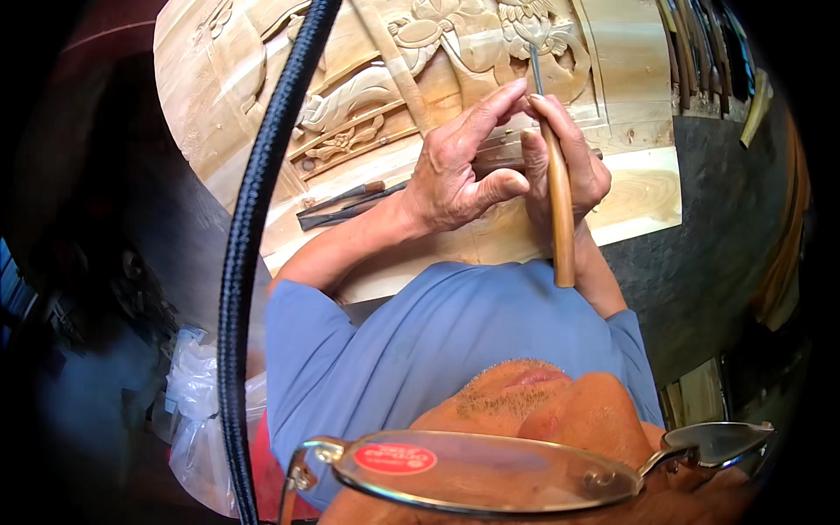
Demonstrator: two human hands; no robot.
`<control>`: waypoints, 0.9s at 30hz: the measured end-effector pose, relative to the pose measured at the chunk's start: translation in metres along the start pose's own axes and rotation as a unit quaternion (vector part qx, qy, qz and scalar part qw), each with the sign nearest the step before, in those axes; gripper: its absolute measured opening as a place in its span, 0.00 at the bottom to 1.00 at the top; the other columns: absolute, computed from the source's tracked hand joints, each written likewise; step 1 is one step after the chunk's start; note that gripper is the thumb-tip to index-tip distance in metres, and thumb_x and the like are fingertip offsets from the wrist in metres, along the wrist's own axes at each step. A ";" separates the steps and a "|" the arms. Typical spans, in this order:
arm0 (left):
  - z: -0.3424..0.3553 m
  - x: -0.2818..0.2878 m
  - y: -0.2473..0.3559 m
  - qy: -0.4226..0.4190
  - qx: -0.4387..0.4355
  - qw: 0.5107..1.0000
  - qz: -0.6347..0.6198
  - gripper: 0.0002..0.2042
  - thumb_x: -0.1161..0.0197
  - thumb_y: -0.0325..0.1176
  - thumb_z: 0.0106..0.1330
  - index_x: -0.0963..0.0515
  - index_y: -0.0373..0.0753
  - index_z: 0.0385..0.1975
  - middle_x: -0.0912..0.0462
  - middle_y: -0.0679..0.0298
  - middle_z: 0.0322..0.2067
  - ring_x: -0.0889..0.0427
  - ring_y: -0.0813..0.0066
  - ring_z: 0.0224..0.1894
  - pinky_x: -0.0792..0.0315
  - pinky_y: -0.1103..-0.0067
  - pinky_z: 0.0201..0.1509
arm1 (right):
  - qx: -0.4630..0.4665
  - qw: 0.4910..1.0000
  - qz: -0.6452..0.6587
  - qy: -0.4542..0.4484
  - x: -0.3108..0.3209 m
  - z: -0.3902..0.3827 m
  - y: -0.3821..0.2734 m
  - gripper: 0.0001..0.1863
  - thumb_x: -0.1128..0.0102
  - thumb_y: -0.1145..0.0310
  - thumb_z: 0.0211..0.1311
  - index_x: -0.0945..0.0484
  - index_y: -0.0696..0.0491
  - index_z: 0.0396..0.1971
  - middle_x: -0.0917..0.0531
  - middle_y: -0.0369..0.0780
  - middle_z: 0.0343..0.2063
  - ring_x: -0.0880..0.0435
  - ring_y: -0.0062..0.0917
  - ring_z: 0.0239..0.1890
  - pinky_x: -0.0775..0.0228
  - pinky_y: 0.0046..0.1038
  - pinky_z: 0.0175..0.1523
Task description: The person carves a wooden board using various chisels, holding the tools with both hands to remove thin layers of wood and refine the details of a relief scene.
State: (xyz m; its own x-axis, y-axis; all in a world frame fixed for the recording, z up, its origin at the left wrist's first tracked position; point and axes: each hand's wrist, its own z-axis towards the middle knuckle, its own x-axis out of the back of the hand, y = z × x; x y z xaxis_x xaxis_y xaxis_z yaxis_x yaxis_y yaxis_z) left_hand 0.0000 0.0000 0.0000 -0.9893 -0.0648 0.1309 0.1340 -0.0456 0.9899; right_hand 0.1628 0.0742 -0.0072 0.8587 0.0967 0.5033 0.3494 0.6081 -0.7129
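A carving chisel with a long tan wooden handle and a thin metal shank is in my right hand, its fingers closed round the upper handle. Its tip meets a carved flower on a pale wooden relief panel. The handle's butt points back toward my chest. My left hand is beside it, with fingers stretched toward the shank and thumb apart. The left fingertips come close to the shank and right fingers; whether they touch is hard to tell. Some left fingers are hidden.
Dark narrow chisels lie on the panel by my left forearm. Several long-handled tools stand in a row at the far right. A black braided cord crosses the view at left. Clear plastic bags sit at lower left.
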 end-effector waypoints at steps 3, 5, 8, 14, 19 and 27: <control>-0.001 -0.005 -0.010 0.008 -0.034 0.999 -0.007 0.57 0.42 0.79 0.67 0.34 0.27 0.77 0.18 0.42 0.64 0.16 0.52 0.66 0.24 0.66 0.70 | -0.001 0.998 -0.049 -0.029 0.002 -0.003 -0.015 0.26 0.20 0.66 0.63 0.17 0.61 0.57 0.08 0.50 0.45 0.04 0.37 0.39 0.11 0.32 0.44; -0.003 -0.011 -0.017 0.018 -0.067 0.998 -0.009 0.55 0.36 0.74 0.68 0.33 0.25 0.76 0.17 0.39 0.60 0.13 0.49 0.62 0.21 0.66 0.66 | 0.005 0.994 -0.086 -0.066 0.009 -0.005 -0.018 0.26 0.20 0.68 0.61 0.17 0.62 0.57 0.08 0.50 0.45 0.05 0.37 0.39 0.12 0.32 0.43; -0.003 -0.011 -0.019 0.008 -0.041 0.999 -0.018 0.58 0.33 0.76 0.63 0.33 0.25 0.76 0.17 0.43 0.63 0.15 0.56 0.65 0.23 0.68 0.68 | -0.001 0.995 -0.075 -0.061 0.005 -0.008 -0.016 0.26 0.22 0.71 0.59 0.18 0.63 0.56 0.08 0.51 0.45 0.05 0.39 0.40 0.11 0.32 0.44; -0.004 -0.007 -0.026 -0.003 -0.056 0.998 -0.019 0.58 0.14 0.62 0.52 0.31 0.24 0.75 0.22 0.37 0.68 0.20 0.47 0.72 0.26 0.65 0.74 | 0.030 0.995 -0.080 -0.050 0.004 -0.014 -0.005 0.24 0.25 0.74 0.59 0.18 0.65 0.56 0.09 0.53 0.45 0.05 0.42 0.43 0.11 0.35 0.47; -0.004 -0.006 -0.026 -0.016 -0.025 0.999 -0.028 0.60 0.13 0.62 0.50 0.32 0.24 0.75 0.22 0.37 0.69 0.20 0.48 0.72 0.26 0.65 0.74 | 0.054 0.994 -0.085 -0.048 0.002 -0.010 -0.002 0.23 0.27 0.75 0.58 0.16 0.64 0.54 0.08 0.51 0.46 0.05 0.43 0.46 0.10 0.36 0.50; -0.001 -0.004 -0.026 -0.039 -0.039 0.998 -0.031 0.60 0.14 0.57 0.57 0.40 0.23 0.79 0.21 0.44 0.69 0.22 0.61 0.72 0.30 0.68 0.76 | 0.070 0.991 -0.112 -0.034 0.003 -0.011 0.000 0.25 0.28 0.76 0.55 0.13 0.59 0.56 0.08 0.50 0.46 0.05 0.39 0.45 0.10 0.34 0.49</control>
State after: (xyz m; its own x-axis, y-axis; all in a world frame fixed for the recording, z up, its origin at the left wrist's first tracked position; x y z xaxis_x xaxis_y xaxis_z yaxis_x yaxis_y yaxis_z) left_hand 0.0003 0.0005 -0.0266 -0.9969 0.0176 0.0772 0.0744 -0.1247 0.9894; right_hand 0.1695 0.0663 -0.0112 0.7373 -0.0033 0.6755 0.4684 0.7230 -0.5078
